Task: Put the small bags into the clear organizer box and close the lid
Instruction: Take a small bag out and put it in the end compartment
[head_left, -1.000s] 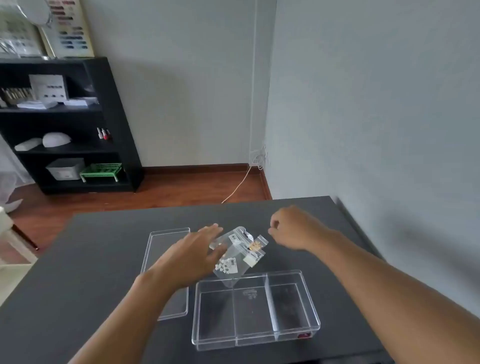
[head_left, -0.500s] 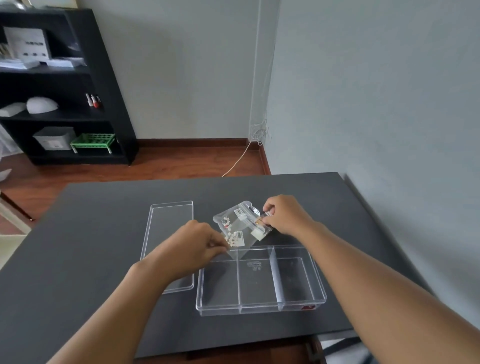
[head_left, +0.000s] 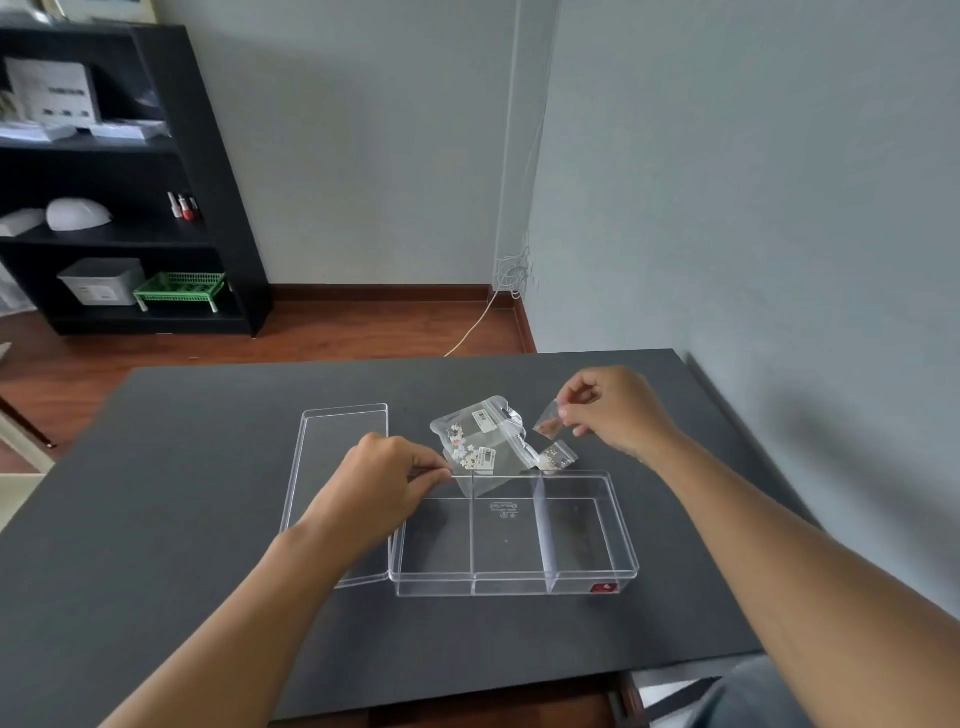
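Three compartments divide the clear organizer box, which sits near the table's front edge with bare dark surface open to its right and left. All three compartments are empty. Its lid lies flat just beside the box's left wall, partly covered by your left forearm. Your left hand pinches the back left rim of the box with narrow, curled fingers. Your right hand holds one small clear bag above the table, fingers closed on its edge. A cluster of small bags rests behind the box's back wall, overlapping; their count is hard to make out. One small packet lies touching the back rim.
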